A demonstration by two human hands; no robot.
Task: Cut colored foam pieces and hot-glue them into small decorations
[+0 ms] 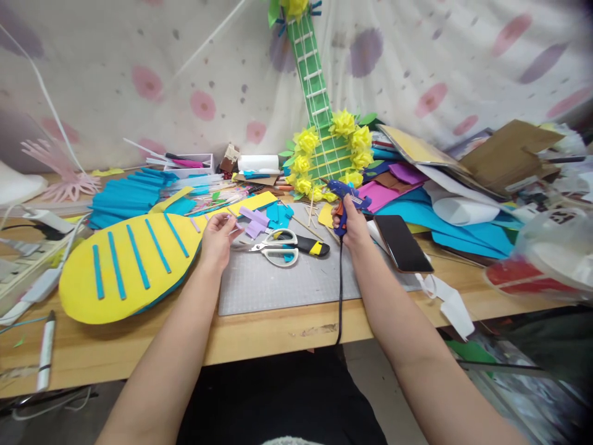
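My right hand (354, 227) is wrapped round the handle of a blue hot glue gun (345, 193), its nozzle pointing left and its black cord hanging over the table edge. My left hand (219, 233) is closed in a pinch on a small pale purple strip (238, 228), partly hidden by the fingers. Beside that hand lies a yellow guitar-shaped cutout (139, 262) with blue strips on its body and a purple strip on its neck. White-handled scissors (279, 247), a black and yellow utility knife (312, 246) and purple foam pieces (254, 221) lie between my hands.
A grey cutting mat (287, 290) lies under the tools. Behind stands a green guitar model (319, 111) with yellow flowers. A phone (402, 243), coloured sheets (463, 225) and a plastic tub (542, 259) are on the right. At left are a power strip (28, 272) and a marker (46, 352).
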